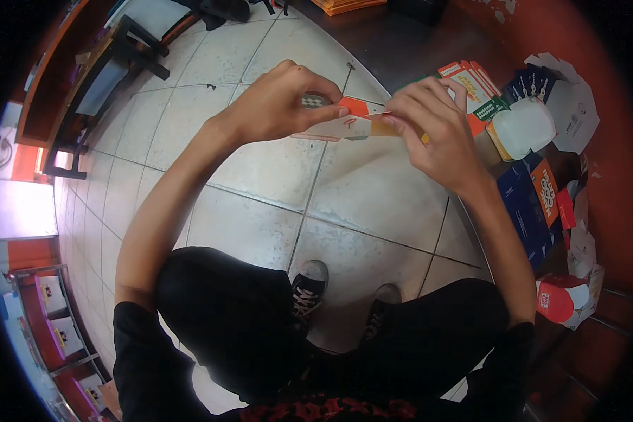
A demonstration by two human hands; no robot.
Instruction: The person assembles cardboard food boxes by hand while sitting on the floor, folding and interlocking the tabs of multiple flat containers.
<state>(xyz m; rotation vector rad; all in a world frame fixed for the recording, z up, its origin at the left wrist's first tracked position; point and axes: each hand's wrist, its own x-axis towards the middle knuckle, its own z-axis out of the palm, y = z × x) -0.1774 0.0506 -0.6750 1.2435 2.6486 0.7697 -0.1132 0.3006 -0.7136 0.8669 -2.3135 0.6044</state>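
Note:
A flat white and orange cardboard carton blank (346,124) is held up in front of me, above the tiled floor. My left hand (278,105) pinches its left end between thumb and fingers. At the carton's right end, my right hand (432,130) grips an orange flap with its fingertips. Both hands touch the same carton, and much of it is hidden behind my fingers. My knees in black trousers and my black sneakers show below.
A pile of flat cartons (541,183), blue, orange and white, lies on a dark surface at the right. A white plastic jar (524,128) stands among them. Black bench (112,60) at the upper left, shelves (53,330) at the lower left, pale floor tiles (344,204) beneath.

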